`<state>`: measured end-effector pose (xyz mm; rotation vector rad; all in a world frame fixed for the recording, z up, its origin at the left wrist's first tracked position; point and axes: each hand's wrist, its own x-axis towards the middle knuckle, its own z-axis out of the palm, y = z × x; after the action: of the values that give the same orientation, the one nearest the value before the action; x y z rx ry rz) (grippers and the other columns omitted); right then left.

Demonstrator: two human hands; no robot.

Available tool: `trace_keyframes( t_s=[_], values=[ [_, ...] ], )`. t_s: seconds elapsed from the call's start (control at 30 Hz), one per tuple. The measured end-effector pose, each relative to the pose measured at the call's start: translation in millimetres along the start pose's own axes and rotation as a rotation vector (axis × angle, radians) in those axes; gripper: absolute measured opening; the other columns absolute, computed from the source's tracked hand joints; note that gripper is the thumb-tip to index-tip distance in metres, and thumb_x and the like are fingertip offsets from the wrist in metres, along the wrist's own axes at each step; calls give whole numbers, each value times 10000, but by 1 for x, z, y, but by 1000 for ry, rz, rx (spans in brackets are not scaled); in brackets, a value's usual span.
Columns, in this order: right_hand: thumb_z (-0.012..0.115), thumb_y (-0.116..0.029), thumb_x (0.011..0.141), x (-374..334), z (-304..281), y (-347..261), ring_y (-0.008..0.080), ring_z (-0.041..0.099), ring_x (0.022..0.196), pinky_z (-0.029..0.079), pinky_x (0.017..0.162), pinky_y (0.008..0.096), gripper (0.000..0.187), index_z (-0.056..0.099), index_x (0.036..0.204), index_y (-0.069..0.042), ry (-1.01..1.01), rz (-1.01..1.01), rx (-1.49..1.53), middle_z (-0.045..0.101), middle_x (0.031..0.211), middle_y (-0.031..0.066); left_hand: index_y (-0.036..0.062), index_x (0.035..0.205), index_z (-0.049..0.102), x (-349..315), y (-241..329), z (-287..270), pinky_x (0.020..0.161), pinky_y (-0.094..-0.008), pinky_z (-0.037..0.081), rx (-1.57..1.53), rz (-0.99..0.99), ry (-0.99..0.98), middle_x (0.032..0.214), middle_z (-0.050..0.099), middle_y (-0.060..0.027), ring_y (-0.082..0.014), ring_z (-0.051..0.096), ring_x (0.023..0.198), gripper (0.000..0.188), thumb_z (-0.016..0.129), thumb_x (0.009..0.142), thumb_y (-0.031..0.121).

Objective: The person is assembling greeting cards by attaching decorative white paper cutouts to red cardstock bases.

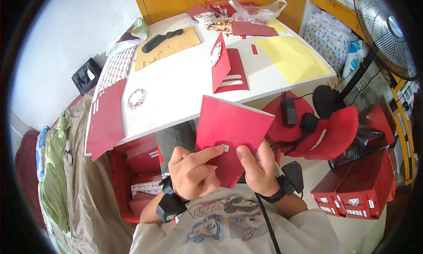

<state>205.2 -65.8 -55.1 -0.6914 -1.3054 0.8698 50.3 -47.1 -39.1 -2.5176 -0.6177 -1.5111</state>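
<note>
One red card (229, 126) in the right hand (260, 170), left hand (193, 172) loosely curled, one fingertip against a small white tab (226, 148)

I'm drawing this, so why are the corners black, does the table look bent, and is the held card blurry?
Head view: round fisheye image leaves black corners; head view: white flat tabletop has slightly bowed edges; head view: red rectangular card looks fairly sharp.

- Right hand (259, 170): fingertips hidden behind the red card (229, 130).
- White piece (226, 148) under the forefinger of the left hand (193, 172): partly covered, too small to tell.
- Ring of pieces (131, 102) near the tabletop (172, 86)'s left edge: details too small.
- Red sheets (225, 6) at its far edge: partly hidden by a plastic bag (257, 12).
- Fan (395, 26): top cut off.
</note>
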Motion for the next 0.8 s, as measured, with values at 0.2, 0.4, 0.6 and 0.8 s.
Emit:
trace_keyframes(
  t_s=[0.2,0.4,0.6,0.8],
  values=[
    [476,-105,864,9,-12,6,145,505,807,399,735,280,248,473,1081,16,46,60,-19,556,953,94,53,837,442,3,-9,-1,578,-308,388,-253,-282,136,920,587,-146,-185,488,578,238,509,635,-52],
    [470,-131,872,32,-35,12,118,472,927,376,821,281,295,441,1135,-2,223,108,183,507,1069,56,11,814,450,72,-72,5,597,-285,399,-21,-317,61,772,524,-99,-195,482,630,213,502,650,-115],
    [446,-205,885,81,-98,32,187,505,965,413,815,337,377,371,1206,-21,642,-22,190,489,1098,88,-2,842,467,129,-176,53,636,-292,442,-10,-386,18,745,525,-104,-190,535,672,114,535,755,-30],
    [448,-205,889,94,-131,35,188,497,973,415,812,336,366,372,1198,-24,727,-9,148,484,1098,80,-3,852,511,174,-295,123,686,-257,439,-139,-483,-341,753,556,-85,-123,533,732,119,545,819,106]
  ],
)
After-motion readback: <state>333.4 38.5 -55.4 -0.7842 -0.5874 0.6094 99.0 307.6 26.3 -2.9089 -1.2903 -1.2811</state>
